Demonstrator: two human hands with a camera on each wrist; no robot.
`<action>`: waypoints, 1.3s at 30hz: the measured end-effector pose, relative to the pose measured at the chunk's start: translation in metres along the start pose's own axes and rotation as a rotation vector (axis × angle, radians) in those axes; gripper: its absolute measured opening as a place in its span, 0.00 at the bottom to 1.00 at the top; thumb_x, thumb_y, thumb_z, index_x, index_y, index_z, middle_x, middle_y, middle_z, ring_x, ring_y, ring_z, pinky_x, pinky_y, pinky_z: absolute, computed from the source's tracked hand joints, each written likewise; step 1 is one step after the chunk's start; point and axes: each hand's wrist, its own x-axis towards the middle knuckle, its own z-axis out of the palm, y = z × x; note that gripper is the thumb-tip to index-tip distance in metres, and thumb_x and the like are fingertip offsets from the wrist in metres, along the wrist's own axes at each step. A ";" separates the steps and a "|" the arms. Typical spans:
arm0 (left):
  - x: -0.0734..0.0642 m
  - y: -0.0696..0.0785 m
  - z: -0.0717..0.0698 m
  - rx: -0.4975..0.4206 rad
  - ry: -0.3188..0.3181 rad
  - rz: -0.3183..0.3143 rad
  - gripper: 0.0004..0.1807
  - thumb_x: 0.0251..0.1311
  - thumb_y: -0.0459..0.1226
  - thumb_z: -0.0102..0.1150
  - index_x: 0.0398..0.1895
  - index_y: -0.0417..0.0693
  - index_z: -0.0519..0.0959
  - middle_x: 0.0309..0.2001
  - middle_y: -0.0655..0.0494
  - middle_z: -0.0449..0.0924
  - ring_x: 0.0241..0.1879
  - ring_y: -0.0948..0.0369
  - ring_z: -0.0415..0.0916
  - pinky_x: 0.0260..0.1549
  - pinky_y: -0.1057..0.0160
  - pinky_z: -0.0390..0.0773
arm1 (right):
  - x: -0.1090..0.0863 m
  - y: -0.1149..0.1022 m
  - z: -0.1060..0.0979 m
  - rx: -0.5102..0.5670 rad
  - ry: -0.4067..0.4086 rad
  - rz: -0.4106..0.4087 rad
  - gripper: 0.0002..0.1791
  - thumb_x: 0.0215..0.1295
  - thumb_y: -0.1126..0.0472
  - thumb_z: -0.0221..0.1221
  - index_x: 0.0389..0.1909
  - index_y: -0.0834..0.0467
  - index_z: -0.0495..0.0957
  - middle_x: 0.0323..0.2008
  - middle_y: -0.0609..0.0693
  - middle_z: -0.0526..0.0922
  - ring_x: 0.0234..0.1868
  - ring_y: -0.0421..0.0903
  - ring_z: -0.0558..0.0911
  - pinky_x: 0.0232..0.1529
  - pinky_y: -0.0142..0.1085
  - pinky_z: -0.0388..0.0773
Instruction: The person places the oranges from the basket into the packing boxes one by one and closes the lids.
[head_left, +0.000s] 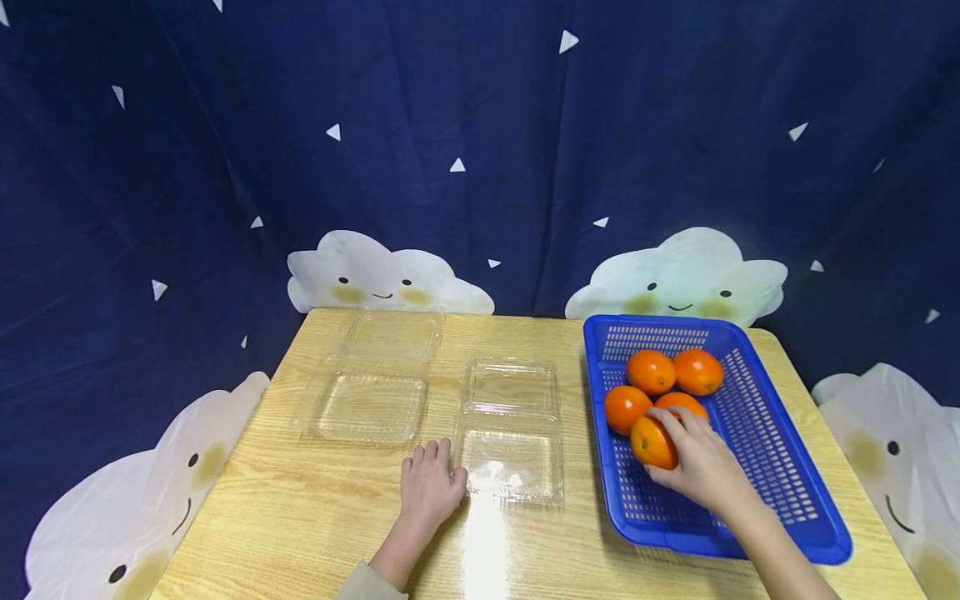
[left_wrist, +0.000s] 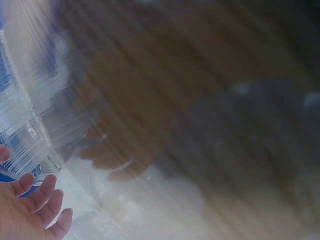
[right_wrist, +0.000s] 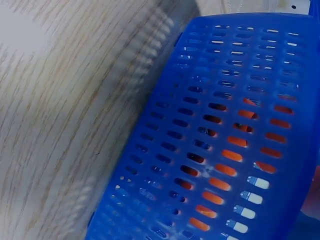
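My right hand (head_left: 697,462) grips an orange (head_left: 653,442) between thumb and fingers, inside the blue plastic basket (head_left: 798,467). Several more oranges lie under and behind it, among them one orange (head_left: 651,372) toward the back; the hand partly covers another. In the right wrist view the side wall of the basket (right_wrist: 170,135) hides most of the hand, and orange colour shows through the slots. My left hand (head_left: 431,483) rests on the table with relaxed fingers, its thumb right at the left edge of an opened clear plastic box (head_left: 512,442). The left wrist view shows those fingers (left_wrist: 45,192) loosely spread.
A second clear plastic box (head_left: 371,404), also with its lid folded back, lies farther left on the wooden table (head_left: 300,500). A dark blue curtain (head_left: 525,150) with white clouds hangs behind and at both sides.
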 end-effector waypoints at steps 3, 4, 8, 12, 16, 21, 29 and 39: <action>0.000 0.000 0.000 -0.007 0.004 -0.002 0.22 0.51 0.45 0.47 0.47 0.42 0.72 0.40 0.48 0.74 0.39 0.50 0.68 0.36 0.52 0.66 | 0.000 -0.001 -0.002 0.015 0.036 0.002 0.40 0.29 0.57 0.74 0.51 0.59 0.69 0.45 0.61 0.71 0.43 0.60 0.72 0.38 0.57 0.71; 0.000 0.000 0.000 -0.007 0.006 -0.002 0.22 0.51 0.45 0.47 0.47 0.42 0.72 0.40 0.48 0.74 0.39 0.50 0.68 0.36 0.52 0.66 | 0.001 -0.002 -0.002 0.023 0.044 0.005 0.40 0.30 0.57 0.74 0.51 0.58 0.69 0.46 0.60 0.71 0.44 0.61 0.72 0.38 0.57 0.71; -0.001 0.000 0.001 -0.005 0.006 0.000 0.23 0.51 0.45 0.46 0.48 0.42 0.72 0.41 0.48 0.75 0.39 0.50 0.69 0.37 0.52 0.66 | 0.002 -0.003 -0.006 0.055 0.088 0.024 0.40 0.29 0.58 0.74 0.50 0.58 0.69 0.46 0.60 0.69 0.43 0.61 0.71 0.37 0.58 0.70; -0.001 0.000 0.001 -0.008 0.002 0.000 0.24 0.52 0.46 0.46 0.49 0.42 0.72 0.42 0.47 0.75 0.40 0.50 0.69 0.37 0.51 0.66 | 0.005 -0.007 -0.011 0.094 0.124 0.042 0.40 0.30 0.60 0.74 0.51 0.58 0.69 0.46 0.61 0.69 0.42 0.62 0.70 0.36 0.60 0.70; -0.001 0.000 0.001 -0.007 0.004 -0.001 0.23 0.51 0.46 0.46 0.48 0.42 0.72 0.41 0.47 0.75 0.39 0.50 0.69 0.37 0.51 0.66 | 0.008 -0.013 -0.015 0.130 0.148 0.049 0.40 0.31 0.60 0.74 0.52 0.58 0.68 0.47 0.61 0.68 0.43 0.62 0.69 0.37 0.62 0.70; -0.001 0.000 0.000 -0.004 0.008 -0.002 0.24 0.52 0.46 0.46 0.48 0.41 0.72 0.42 0.47 0.75 0.40 0.49 0.69 0.37 0.51 0.67 | 0.013 -0.023 -0.019 0.165 0.169 0.047 0.40 0.33 0.60 0.74 0.52 0.58 0.68 0.49 0.61 0.68 0.45 0.62 0.68 0.39 0.62 0.68; 0.001 0.001 0.000 0.004 0.023 0.005 0.15 0.49 0.44 0.48 0.37 0.45 0.71 0.31 0.52 0.72 0.32 0.53 0.67 0.31 0.54 0.66 | 0.021 -0.037 -0.017 0.231 0.215 0.049 0.40 0.34 0.61 0.73 0.53 0.59 0.68 0.50 0.61 0.68 0.48 0.61 0.67 0.43 0.59 0.66; 0.001 0.002 -0.003 0.012 0.016 -0.001 0.15 0.49 0.44 0.48 0.37 0.44 0.71 0.31 0.51 0.72 0.32 0.52 0.67 0.31 0.54 0.66 | 0.034 -0.058 -0.008 0.309 0.233 0.020 0.40 0.34 0.60 0.73 0.54 0.58 0.68 0.51 0.58 0.68 0.48 0.58 0.69 0.43 0.57 0.69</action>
